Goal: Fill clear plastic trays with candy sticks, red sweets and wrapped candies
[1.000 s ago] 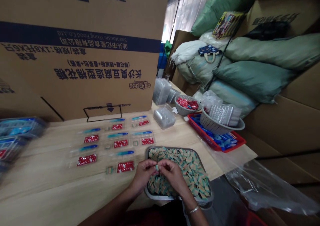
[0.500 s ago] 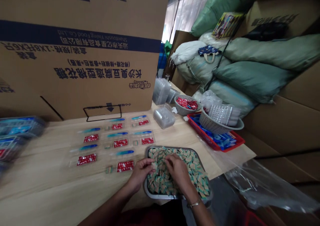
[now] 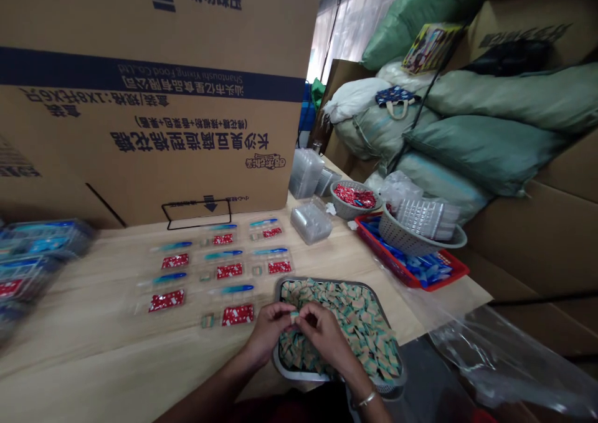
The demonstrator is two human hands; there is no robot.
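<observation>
Over the left part of a metal tray, my left hand and my right hand meet fingertip to fingertip. Both pinch a small tan-and-green packet between them. Many similar packets fill the tray. To the left, several clear plastic trays lie in rows on the wooden table, holding blue items and red patterned packets. Some also hold a small tan-and-green packet.
A large cardboard box stands behind the rows. Clear containers, a grey basket of red packets and a red tray with blue items stand at the back right. Filled trays are stacked far left; sacks are piled behind.
My right hand has moved left to meet my left hand, and the packet is now between their fingertips. The view has shifted slightly, so the scene sits a little further right.
</observation>
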